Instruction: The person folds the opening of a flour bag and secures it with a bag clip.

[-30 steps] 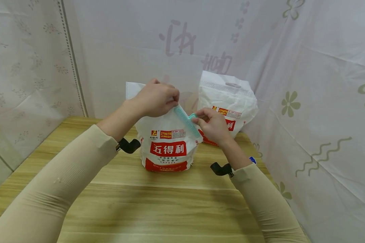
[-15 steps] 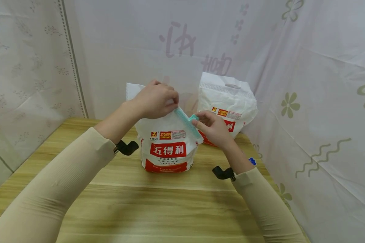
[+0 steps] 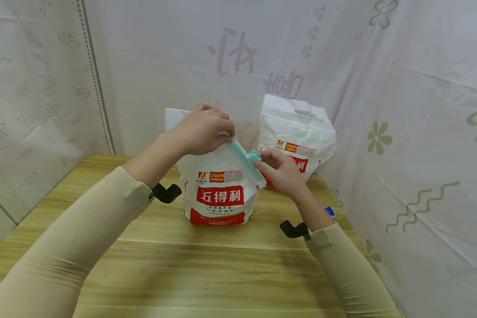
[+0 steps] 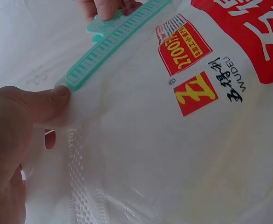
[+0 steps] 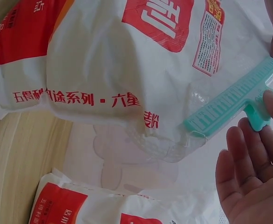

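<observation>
A white flour bag (image 3: 214,162) with red labels stands upright on the table. A turquoise sealing clip (image 3: 243,158) lies slantwise along the bag's upper right edge, with the bag film between its two bars. My left hand (image 3: 207,130) pinches the bag's top just beyond the clip's upper end; in the left wrist view the thumb (image 4: 57,99) touches that end. At the clip's handle, my right hand (image 3: 281,171) pinches the levers between thumb and fingers. The right wrist view shows the clip (image 5: 234,100) across the bag's corner, the other right fingers loosely extended.
A second flour bag (image 3: 296,123) with a handle slot stands behind, to the right. Near the table's right edge lies a small blue object (image 3: 329,211), partly hidden by the right forearm. Printed curtains (image 3: 163,57) border the wooden table (image 3: 175,274).
My right hand has shifted slightly right and down, its fingers now further out on the clip's handle. The left hand and the bag have hardly moved.
</observation>
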Demonstrator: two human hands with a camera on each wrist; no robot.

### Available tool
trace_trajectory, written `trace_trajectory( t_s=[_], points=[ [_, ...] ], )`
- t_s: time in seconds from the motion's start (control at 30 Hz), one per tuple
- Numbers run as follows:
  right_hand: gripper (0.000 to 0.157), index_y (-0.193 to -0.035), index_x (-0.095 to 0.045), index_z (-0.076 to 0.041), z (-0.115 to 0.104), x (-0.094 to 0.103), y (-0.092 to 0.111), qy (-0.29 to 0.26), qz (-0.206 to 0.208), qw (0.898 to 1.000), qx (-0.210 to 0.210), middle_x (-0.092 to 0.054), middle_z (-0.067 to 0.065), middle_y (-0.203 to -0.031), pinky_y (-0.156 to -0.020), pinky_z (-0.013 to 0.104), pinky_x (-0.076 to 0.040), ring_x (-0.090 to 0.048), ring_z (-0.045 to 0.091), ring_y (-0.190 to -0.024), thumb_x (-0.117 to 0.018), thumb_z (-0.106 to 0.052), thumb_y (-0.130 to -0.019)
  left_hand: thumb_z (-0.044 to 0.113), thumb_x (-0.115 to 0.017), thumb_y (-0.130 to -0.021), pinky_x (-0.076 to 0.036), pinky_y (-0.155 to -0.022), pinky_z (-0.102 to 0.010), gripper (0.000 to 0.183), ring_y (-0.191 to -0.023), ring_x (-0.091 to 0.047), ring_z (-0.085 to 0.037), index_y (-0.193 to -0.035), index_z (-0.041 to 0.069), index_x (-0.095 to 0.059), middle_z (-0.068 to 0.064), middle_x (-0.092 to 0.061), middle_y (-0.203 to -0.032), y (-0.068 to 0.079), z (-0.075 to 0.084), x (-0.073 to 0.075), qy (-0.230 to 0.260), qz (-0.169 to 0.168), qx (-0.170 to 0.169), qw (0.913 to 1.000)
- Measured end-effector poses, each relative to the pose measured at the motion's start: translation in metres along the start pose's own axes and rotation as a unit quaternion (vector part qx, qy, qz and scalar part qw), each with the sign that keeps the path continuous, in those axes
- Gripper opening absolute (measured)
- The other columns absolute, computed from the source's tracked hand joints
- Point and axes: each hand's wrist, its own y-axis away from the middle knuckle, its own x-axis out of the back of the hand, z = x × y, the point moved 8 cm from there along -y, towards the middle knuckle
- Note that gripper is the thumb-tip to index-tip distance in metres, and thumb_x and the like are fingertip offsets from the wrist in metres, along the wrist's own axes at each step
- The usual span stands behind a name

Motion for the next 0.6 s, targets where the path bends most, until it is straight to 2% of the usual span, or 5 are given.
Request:
trace_trajectory(
  t_s=[0.13,0.3,0.4,0.47,0.6],
  points=[
    [0.035,-0.134,-0.072,-0.007,0.000,0.000,0.000,-0.004,-0.001,1.000,0.000,-0.077,0.013,-0.128,-0.093,0.025,-0.062,-0.075,0.030,-0.115,-0.073,-0.030,-0.108,0.021,-0.073,-0.106,-0.036,-0.127,-0.058,0.012,-0.117,-0.070,-0.031,-0.113,0.015,-0.081,-0.005,-0.080,-0.115,-0.001,0.001,0.000,-0.013,0.014,0.000,0.9998],
    [0.040,-0.138,-0.070,-0.010,0.007,0.000,0.002,0.002,-0.016,1.000,-0.019,-0.075,0.012,-0.132,-0.099,0.034,-0.062,-0.073,0.030,-0.118,-0.074,-0.035,-0.107,0.027,-0.074,-0.106,-0.033,-0.129,-0.059,0.019,-0.126,-0.068,-0.031,-0.120,0.016,-0.080,-0.005,-0.079,-0.123,0.002,-0.004,0.003,-0.014,0.011,0.010,0.9998],
    [0.044,-0.141,-0.068,-0.010,0.021,0.002,0.007,0.008,-0.031,0.998,-0.045,-0.073,0.011,-0.135,-0.099,0.037,-0.061,-0.070,0.028,-0.118,-0.073,-0.037,-0.107,0.037,-0.073,-0.104,-0.028,-0.131,-0.060,0.034,-0.137,-0.062,-0.031,-0.132,0.018,-0.076,-0.005,-0.075,-0.133,0.004,-0.014,0.009,-0.012,-0.001,0.037,0.9993],
    [0.045,-0.142,-0.068,-0.010,0.034,0.003,0.013,0.005,-0.044,0.997,-0.066,-0.073,0.011,-0.137,-0.098,0.034,-0.060,-0.069,0.026,-0.118,-0.073,-0.037,-0.107,0.043,-0.071,-0.103,-0.025,-0.132,-0.061,0.042,-0.142,-0.059,-0.032,-0.137,0.018,-0.072,-0.006,-0.072,-0.138,0.006,-0.021,0.011,-0.012,-0.012,0.057,0.9982],
    [0.040,-0.137,-0.071,-0.007,0.060,0.002,0.024,-0.017,-0.060,0.994,-0.090,-0.075,0.013,-0.135,-0.100,0.033,-0.060,-0.070,0.023,-0.118,-0.075,-0.032,-0.107,0.044,-0.067,-0.104,-0.025,-0.131,-0.062,0.040,-0.138,-0.062,-0.032,-0.133,0.016,-0.072,-0.007,-0.075,-0.135,0.007,-0.029,0.011,-0.006,-0.035,0.080,0.9962]
  ],
)
